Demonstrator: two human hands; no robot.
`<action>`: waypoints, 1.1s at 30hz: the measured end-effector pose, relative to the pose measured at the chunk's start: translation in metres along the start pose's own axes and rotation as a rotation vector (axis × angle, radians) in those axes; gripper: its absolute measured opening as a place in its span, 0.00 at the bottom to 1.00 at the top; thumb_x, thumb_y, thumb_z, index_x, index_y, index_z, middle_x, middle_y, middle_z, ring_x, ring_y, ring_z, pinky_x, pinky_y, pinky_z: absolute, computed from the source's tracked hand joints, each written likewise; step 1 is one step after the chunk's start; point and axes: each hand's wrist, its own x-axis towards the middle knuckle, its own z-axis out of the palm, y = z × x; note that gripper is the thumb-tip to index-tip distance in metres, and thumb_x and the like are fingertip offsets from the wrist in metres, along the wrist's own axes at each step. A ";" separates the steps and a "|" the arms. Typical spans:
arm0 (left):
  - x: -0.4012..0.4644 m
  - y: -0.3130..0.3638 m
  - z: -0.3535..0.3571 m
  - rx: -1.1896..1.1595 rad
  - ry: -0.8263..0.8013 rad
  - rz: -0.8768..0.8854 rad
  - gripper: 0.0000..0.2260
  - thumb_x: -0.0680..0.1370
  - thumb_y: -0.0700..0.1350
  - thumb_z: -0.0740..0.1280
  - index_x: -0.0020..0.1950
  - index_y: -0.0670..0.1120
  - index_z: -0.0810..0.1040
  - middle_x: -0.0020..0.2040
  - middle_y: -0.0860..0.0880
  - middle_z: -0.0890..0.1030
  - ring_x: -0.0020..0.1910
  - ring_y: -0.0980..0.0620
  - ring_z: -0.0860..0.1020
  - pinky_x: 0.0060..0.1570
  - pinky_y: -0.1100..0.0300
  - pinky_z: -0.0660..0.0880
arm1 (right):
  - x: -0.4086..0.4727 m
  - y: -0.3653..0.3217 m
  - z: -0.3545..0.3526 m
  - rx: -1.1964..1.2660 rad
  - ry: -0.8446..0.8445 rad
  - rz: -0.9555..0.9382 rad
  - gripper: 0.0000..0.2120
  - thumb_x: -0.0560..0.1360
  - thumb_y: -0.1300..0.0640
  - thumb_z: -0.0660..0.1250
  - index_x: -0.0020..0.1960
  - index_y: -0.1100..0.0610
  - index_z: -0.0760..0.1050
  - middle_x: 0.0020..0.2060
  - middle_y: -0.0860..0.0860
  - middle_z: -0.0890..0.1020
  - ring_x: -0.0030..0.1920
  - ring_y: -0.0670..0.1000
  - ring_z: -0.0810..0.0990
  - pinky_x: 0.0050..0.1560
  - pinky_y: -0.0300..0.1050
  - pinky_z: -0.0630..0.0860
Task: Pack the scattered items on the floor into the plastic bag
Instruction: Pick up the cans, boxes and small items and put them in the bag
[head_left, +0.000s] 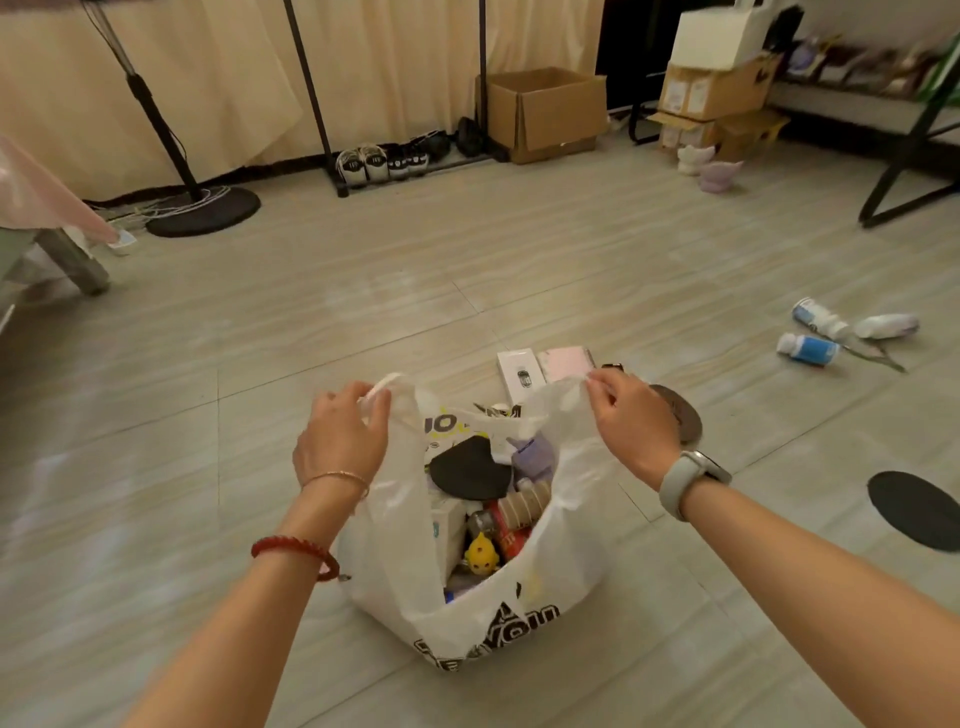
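Note:
A white plastic bag (545, 587) with black lettering stands open on the floor in front of me. My left hand (340, 441) grips its left handle and my right hand (631, 421) pinches its right handle, holding the mouth wide. Inside lie a black mask (467, 470), a purple toy (532, 457), a yellow toy (480, 555), a red can and boxes. Behind the bag on the floor sit a white box (519, 371) and a pink box (566, 361). A dark round disc (680, 413) lies partly hidden behind my right hand.
Three small bottles (818, 332) and a thin dark tool lie at the right. A black oval pad (914, 506) sits near the right edge. A fan stand (202, 210), shoes on a rack (384, 161), cardboard boxes (540, 111) and two purple figurines (709, 166) line the back.

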 end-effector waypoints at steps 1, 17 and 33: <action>-0.006 -0.001 0.003 0.124 0.027 0.025 0.18 0.77 0.53 0.60 0.64 0.46 0.71 0.61 0.41 0.71 0.58 0.40 0.72 0.56 0.47 0.68 | -0.003 0.007 0.003 -0.006 -0.065 0.009 0.16 0.80 0.54 0.54 0.64 0.58 0.71 0.59 0.59 0.75 0.59 0.59 0.74 0.56 0.51 0.71; -0.169 0.151 0.180 0.330 -0.634 1.011 0.22 0.78 0.51 0.56 0.71 0.49 0.58 0.74 0.46 0.59 0.72 0.44 0.58 0.70 0.47 0.55 | -0.145 0.210 -0.106 -0.012 0.025 0.436 0.16 0.77 0.62 0.58 0.63 0.60 0.71 0.60 0.58 0.75 0.63 0.58 0.70 0.64 0.48 0.65; -0.295 0.186 0.365 0.421 -1.000 0.896 0.23 0.79 0.52 0.56 0.73 0.50 0.55 0.75 0.46 0.53 0.74 0.44 0.52 0.72 0.48 0.55 | -0.243 0.375 -0.103 -0.117 0.223 0.980 0.37 0.72 0.53 0.64 0.74 0.53 0.48 0.56 0.57 0.72 0.55 0.59 0.73 0.49 0.49 0.71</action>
